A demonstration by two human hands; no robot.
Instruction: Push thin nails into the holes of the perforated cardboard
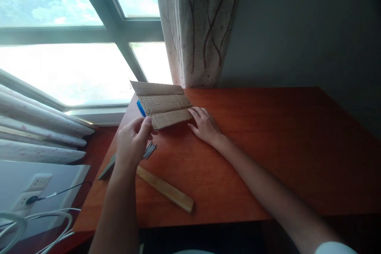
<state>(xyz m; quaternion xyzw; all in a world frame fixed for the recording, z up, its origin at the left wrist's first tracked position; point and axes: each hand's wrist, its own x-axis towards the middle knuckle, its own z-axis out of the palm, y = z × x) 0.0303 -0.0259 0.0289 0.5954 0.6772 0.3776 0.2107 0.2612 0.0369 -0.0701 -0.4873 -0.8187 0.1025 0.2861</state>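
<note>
A folded piece of brown cardboard (163, 105), dotted with small holes, lies on the reddish wooden table (268, 147) near its far left corner. My left hand (132, 141) is raised at the cardboard's left end, fingers pinched together close to a blue object (141, 108) that sticks out there. What the fingers hold is hidden. My right hand (205, 125) rests on the table with its fingers stretched flat against the cardboard's right edge. A small bundle of nails (149, 150) lies just under my left hand.
A wooden-handled tool (165, 188) lies slantwise near the table's front left, its dark head (107, 168) by the table edge. A window (74, 47) and a patterned curtain (202, 24) stand behind. A wall socket (32, 190) and white cables (41, 222) are at lower left.
</note>
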